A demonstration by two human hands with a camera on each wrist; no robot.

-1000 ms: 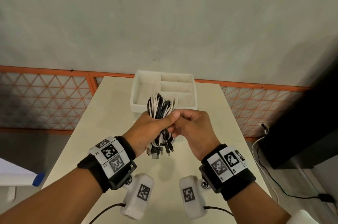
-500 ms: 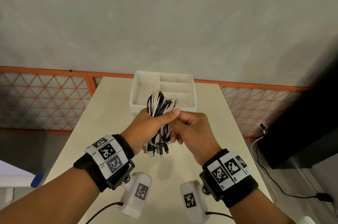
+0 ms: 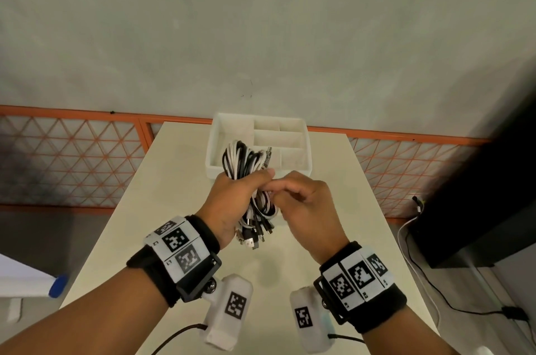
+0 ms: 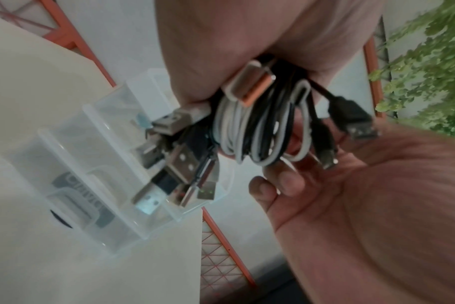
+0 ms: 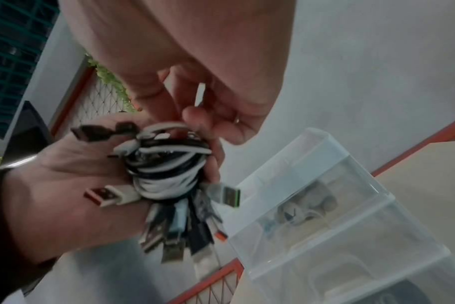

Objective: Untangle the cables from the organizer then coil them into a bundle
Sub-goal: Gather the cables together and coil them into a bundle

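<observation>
Here left hand clasps smooth black-white cables looped oblong; right hand curled, unclear grip.

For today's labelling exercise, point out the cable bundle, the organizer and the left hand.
cable bundle [image 3: 246, 160]: head view, on the looped cables above the fist.
organizer [image 3: 216, 145]: head view, on its left wall.
left hand [image 3: 232, 201]: head view, on the back of the hand.

1. On my left wrist feed, my left hand grips a bundle of black and white cables at the top of the frame.
2. USB plugs fan out from the bundle's lower left.
3. My right hand sits palm-up just beside the coil, fingertips near its loops.
4. A clear organizer stands on the pale surface behind.
</observation>
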